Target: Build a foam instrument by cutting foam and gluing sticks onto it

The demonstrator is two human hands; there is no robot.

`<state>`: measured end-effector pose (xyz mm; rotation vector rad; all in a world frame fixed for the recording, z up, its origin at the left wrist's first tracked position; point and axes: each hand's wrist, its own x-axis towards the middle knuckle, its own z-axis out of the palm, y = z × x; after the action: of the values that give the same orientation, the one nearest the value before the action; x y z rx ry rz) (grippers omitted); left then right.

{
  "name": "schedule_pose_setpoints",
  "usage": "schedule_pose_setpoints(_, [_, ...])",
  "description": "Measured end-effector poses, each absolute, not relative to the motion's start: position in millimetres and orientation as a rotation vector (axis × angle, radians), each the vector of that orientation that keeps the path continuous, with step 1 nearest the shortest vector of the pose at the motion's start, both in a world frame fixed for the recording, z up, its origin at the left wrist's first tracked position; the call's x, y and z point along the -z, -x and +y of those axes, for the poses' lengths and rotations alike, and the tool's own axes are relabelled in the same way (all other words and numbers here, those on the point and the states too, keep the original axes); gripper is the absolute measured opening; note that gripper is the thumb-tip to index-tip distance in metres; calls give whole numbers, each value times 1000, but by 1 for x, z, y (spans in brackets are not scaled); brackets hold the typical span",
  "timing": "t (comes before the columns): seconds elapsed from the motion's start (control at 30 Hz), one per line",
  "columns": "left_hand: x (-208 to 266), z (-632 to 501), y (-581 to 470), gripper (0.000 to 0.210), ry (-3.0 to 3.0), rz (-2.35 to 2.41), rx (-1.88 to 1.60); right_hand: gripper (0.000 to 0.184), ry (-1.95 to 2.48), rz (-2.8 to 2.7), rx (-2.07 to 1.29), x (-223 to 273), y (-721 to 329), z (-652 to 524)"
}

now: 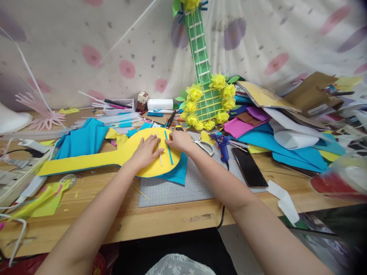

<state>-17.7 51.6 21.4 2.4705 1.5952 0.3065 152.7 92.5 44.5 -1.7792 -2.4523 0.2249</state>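
Observation:
A yellow guitar-shaped paper cutout (86,162), edged with blue underneath, lies with its neck to the left and its round body partly over a grey cutting mat (169,194). My left hand (146,152) rests flat on the body, fingers spread, its fingertips at a thin white stick (160,156). To the right of that stick, a thin blue stick (170,152) lies roughly parallel to it. The curled fingers of my right hand (180,140) pinch the blue stick near its upper part. Blue paper (179,172) sticks out beneath the body.
A green guitar model (197,49) trimmed with yellow paper flowers leans against the curtain. Scissors (205,147), a blue glue gun (223,147) and a phone (249,167) lie right of my hands. Coloured paper (292,149) is piled farther right; a power strip (17,179) is at left.

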Motion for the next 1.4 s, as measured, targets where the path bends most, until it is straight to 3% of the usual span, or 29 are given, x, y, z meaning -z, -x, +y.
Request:
schedule_pose_setpoints(0.33, [-26,56,18,55,-2419,1604,-311,35,1792,-2136,-372,-35,-184,92])
schedule_pose_setpoints(0.83, [-48,78,50,53,-2240,1761,-418,53,1542,-1546,-624,12,-216,82])
schedule_pose_setpoints(1.17, [-67,105,89,33,-1840,2187,-574,55,1607,-1511,-590,14,-219,84])
schedule_pose_setpoints(1.4, [-64,142,125,31,-1789,2361,-242,55,1626,-1499,-549,15,-222,85])
